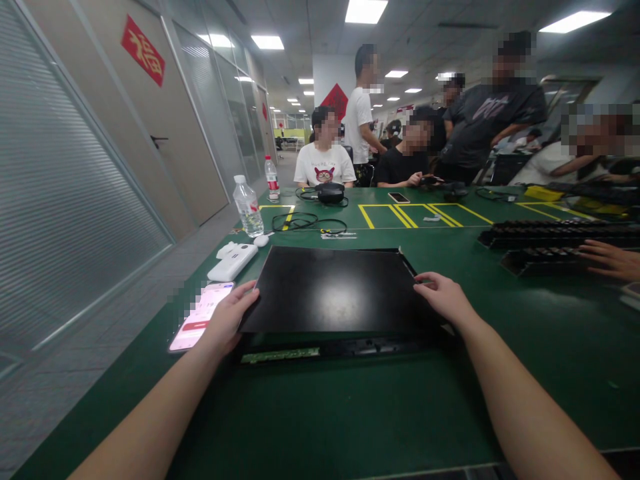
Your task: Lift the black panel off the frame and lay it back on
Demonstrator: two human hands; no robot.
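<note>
A glossy black screen panel is tilted over a black frame on the green table. A ceiling light reflects in its surface. My left hand grips the panel's left edge, thumb on top and fingers underneath. At the right edge, my right hand pinches the panel between thumb and fingers. The panel's near edge is apart from the frame, and a strip of green circuit board shows below it. Most of the frame is hidden under the panel.
Left of the panel lie a lit phone and a white device, near a water bottle. Black cables lie beyond. At right, another person's hand is beside black ridged strips. Several people are across the table.
</note>
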